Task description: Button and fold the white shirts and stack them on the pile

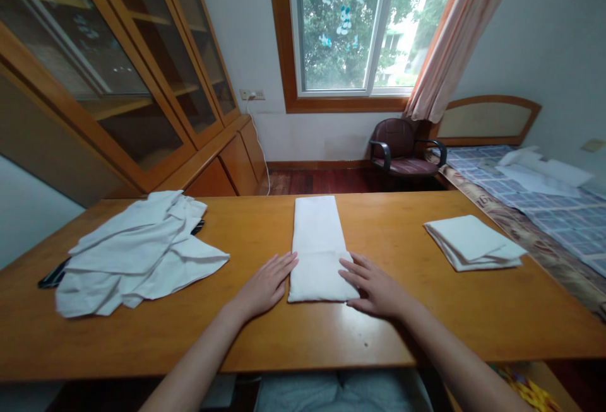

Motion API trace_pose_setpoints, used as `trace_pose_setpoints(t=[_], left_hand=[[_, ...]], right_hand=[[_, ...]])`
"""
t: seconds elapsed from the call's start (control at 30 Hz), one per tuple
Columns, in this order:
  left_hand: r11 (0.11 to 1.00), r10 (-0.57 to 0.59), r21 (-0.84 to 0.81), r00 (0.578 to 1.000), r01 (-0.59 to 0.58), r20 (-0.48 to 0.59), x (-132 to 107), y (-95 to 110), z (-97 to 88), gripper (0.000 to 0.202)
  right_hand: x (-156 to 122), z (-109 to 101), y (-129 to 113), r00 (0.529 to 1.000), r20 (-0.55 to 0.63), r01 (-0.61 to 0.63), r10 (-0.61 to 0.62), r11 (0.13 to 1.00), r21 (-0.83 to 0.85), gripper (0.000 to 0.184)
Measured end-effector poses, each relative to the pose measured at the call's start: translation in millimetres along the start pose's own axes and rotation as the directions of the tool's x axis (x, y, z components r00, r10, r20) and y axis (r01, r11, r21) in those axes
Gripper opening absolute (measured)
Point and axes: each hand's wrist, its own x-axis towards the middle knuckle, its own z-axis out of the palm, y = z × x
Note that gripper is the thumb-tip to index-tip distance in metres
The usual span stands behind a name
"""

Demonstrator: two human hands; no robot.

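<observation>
A white cloth (pixel 318 229), folded into a long narrow strip, lies on the wooden table (pixel 255 336) in front of me. Its near end is doubled over, and the fold's edge runs across the strip. My left hand (pixel 267 282) rests flat at the strip's left side, with the fingertips touching its edge. On the opposite side, my right hand (pixel 374 287) lies with fingers spread, their tips over the cloth's right edge. Neither hand grips anything. To the right sits another white cloth (pixel 473 241), folded into a flat square.
A rumpled heap of white cloth (pixel 137 254) covers the table's left part, with something dark and striped (pixel 54 275) under it. Beyond the table stand a glass-fronted cabinet (pixel 189 141), an armchair (pixel 400 147) and a bed (pixel 534 204) on the right.
</observation>
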Motion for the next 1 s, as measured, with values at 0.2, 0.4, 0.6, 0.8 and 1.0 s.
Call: trace_pose_setpoints(t=[0.2, 0.4, 0.6, 0.8, 1.0], left_hand=[[0.999, -0.009, -0.04, 0.999, 0.011, 0.035, 1, -2, -6.9, 0.065], [0.996, -0.022, -0.085, 0.998, 0.028, 0.065, 0, 0, -10.0, 0.079], [0.997, 0.005, -0.076, 1.0, -0.003, 0.028, -1, 2, -10.8, 0.076], [0.996, 0.061, -0.069, 0.997, -0.065, -0.046, 1, 2, -4.8, 0.079], [0.99, 0.098, -0.084, 0.985, -0.11, -0.141, 17, 1, 8.7, 0.06]], right_hand=[[4, 1, -5, 0.973, -0.176, 0.136, -0.147, 0.988, -0.074, 0.045], [6, 2, -8, 0.95, -0.222, 0.2, -0.222, 0.973, -0.114, 0.036], [14, -1, -14, 0.923, -0.322, 0.175, -0.212, 0.975, -0.14, 0.029], [22, -14, -24, 0.893, -0.446, 0.068, -0.059, 0.998, 0.005, 0.026], [27, -19, -35, 0.901, -0.427, 0.128, -0.082, 0.989, 0.08, 0.028]])
